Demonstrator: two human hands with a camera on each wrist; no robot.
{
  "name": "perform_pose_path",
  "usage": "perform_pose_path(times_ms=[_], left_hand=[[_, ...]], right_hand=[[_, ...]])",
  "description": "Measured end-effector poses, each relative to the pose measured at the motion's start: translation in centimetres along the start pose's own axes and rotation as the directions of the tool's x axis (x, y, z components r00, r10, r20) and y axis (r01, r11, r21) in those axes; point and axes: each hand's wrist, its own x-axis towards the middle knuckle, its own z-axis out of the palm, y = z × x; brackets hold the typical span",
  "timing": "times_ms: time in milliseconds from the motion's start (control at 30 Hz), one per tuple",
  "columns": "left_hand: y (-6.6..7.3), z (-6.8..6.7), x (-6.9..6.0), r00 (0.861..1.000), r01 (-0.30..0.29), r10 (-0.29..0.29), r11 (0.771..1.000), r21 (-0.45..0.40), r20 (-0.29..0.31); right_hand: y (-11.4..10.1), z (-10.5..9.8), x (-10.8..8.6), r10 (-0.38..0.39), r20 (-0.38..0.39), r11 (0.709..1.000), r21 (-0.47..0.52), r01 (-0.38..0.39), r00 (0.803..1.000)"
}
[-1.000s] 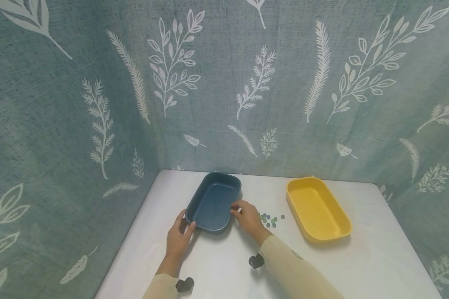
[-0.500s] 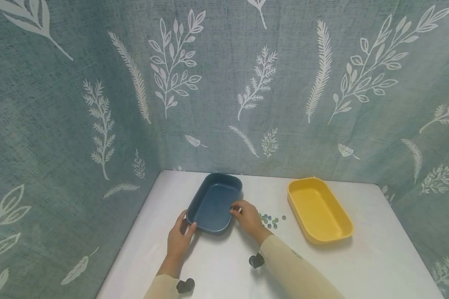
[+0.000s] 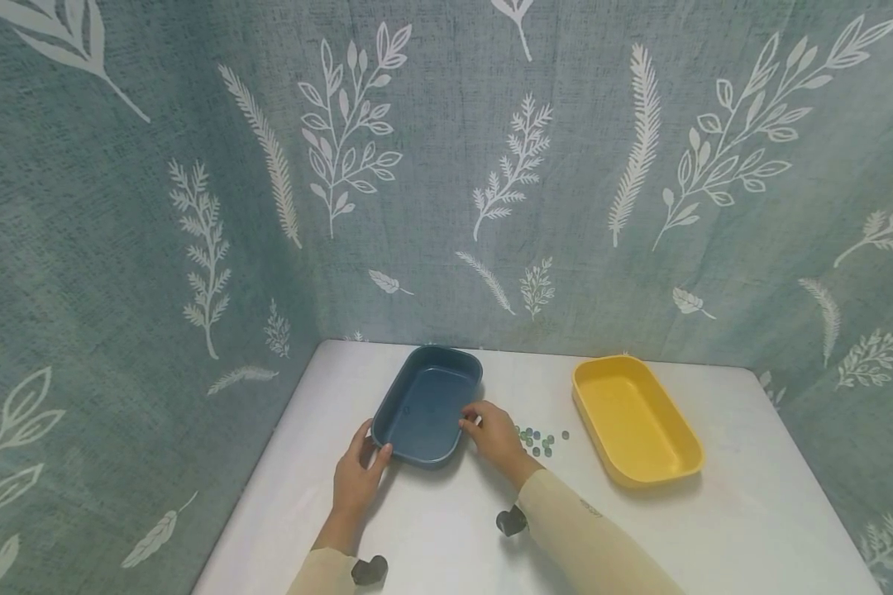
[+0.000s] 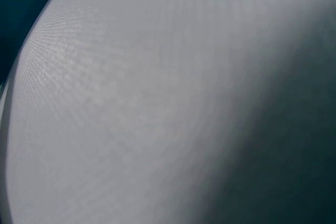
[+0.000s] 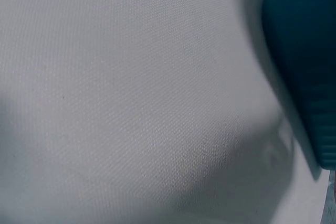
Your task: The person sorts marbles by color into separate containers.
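Note:
My left hand (image 3: 355, 479) grips the near left corner of a dark blue tray (image 3: 420, 460), its thumb on the front side and its fingers along the left side. At the tray's right rim, my right hand (image 3: 494, 434) hovers with thumb and forefinger slightly apart; nothing shows between them. A small dark round bead (image 3: 407, 410) lies on the tray floor. Several small green and blue glass-like beads (image 3: 547, 451) are scattered on the table just right of that hand, partly hidden by it. The right wrist view catches the tray's outer wall (image 5: 302, 61); neither wrist view shows fingers clearly.
A yellow tray (image 3: 625, 413) stands on the white table (image 3: 446, 537) at the right. Behind the table and along its left side hangs a leaf-patterned blue-green cloth (image 3: 432, 165). Dark wrist cameras (image 3: 511, 521) sit under both sleeves.
The small dark bead seen at my right fingertips half a second ago has left them, and a bead now shows inside the blue tray. Both hands have stayed nearly still.

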Motion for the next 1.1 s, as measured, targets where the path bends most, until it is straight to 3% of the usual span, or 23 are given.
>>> perform_pose_path(times_ms=[600, 1100], left_hand=[[0.4, -0.1, -0.2, 1.0, 0.02, -0.02, 1.0, 0.003, -0.001], [0.0, -0.2, 0.1, 0.999, 0.021, -0.021, 1.0, -0.004, 0.033]], right_hand=[[1.3, -0.2, 0.0, -0.031, -0.004, 0.999, -0.007, 0.031, 0.999], [3.7, -3.7, -1.2, 0.006, -0.03, 0.999, -0.04, -0.008, 1.0]])
